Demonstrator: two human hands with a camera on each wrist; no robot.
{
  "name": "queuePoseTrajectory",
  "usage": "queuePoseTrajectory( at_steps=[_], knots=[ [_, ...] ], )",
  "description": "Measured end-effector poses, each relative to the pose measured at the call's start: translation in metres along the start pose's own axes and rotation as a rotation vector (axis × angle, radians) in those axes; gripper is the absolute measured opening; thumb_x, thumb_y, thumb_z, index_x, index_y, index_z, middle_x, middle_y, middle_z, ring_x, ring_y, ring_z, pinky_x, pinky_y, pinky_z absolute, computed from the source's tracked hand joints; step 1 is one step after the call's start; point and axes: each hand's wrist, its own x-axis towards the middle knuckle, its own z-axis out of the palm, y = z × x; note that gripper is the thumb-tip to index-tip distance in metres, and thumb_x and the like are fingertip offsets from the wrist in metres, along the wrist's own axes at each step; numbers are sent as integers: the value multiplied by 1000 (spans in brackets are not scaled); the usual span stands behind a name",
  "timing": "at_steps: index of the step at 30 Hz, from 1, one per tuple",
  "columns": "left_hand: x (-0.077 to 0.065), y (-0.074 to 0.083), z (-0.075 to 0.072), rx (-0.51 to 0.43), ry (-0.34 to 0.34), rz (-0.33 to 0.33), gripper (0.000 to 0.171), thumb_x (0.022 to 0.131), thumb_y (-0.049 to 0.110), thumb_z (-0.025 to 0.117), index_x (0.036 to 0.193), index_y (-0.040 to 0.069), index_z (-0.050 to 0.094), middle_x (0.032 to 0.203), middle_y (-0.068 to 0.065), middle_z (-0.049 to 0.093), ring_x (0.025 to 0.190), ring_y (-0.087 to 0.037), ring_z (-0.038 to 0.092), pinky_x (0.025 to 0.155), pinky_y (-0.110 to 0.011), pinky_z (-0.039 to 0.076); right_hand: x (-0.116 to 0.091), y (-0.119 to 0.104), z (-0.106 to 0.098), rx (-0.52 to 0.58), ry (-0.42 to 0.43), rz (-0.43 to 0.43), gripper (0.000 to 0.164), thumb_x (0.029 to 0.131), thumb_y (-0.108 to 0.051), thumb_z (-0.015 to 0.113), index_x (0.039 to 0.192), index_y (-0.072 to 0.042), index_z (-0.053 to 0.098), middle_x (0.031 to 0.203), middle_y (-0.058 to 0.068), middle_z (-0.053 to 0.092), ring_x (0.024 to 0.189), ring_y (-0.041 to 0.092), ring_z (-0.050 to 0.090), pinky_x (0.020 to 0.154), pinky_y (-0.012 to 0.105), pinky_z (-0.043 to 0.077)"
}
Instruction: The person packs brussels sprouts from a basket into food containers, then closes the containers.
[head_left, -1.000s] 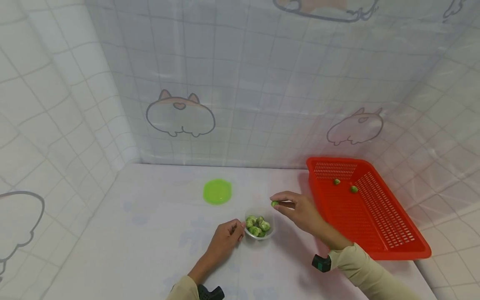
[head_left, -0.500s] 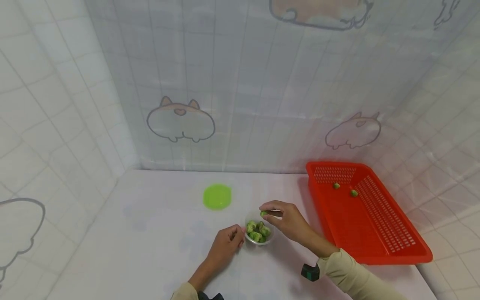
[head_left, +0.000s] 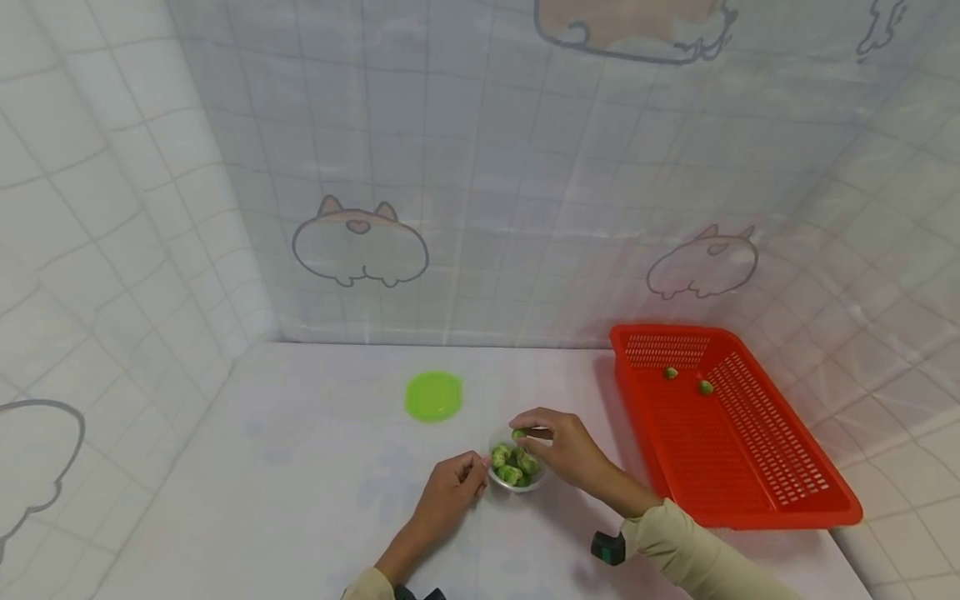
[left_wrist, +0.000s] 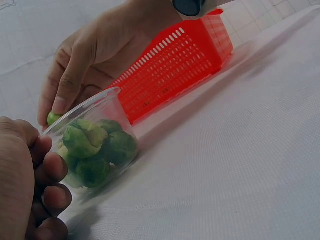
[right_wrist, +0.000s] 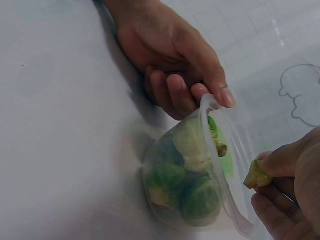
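A clear plastic tub (left_wrist: 116,106) stands on the white-covered table with several Brussels sprouts (left_wrist: 85,140) inside. My left hand (head_left: 452,490) pinches its rim from the left, thumb over the edge and curled fingers against the outside, as the right wrist view shows. Between the thumb and fingers of my right hand (head_left: 566,452) is a single small Brussels sprout (right_wrist: 257,176). That hand is over the tub's far right side, with the sprout right at the rim.
A red perforated basket (head_left: 738,467) occupies the table's right side. Two Brussels sprouts, one (head_left: 671,372) beside another (head_left: 706,387), lie near its far end. Behind the tub, to the left, lies a round green lid (head_left: 433,397). Patterned sheeting (head_left: 510,208) walls the table's back and sides.
My right hand has moved left with its sprout, from beside the tub to over its opening. The left hand stays at the rim. The head view has tilted slightly.
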Motion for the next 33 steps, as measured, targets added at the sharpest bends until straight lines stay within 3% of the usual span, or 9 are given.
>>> queuePoseTrajectory(
  at_steps=[11,33],
  knots=[
    [-1,0,-1,-4,-8,-26,39,104,45,53,77,18,60,65,5,57,59,-9,48,58,-25,41,0,2,9,6,-36,-21,30,87,-1,78,116,-6,73,115,7,72,108,15,67,90,33,54],
    [5,2,-7,9,-12,-3,37,105,43,53,76,20,60,65,6,56,60,-10,48,59,-25,41,5,-3,15,-31,-63,-76,32,84,6,77,115,-3,72,113,5,72,103,16,70,90,33,55]
  ],
)
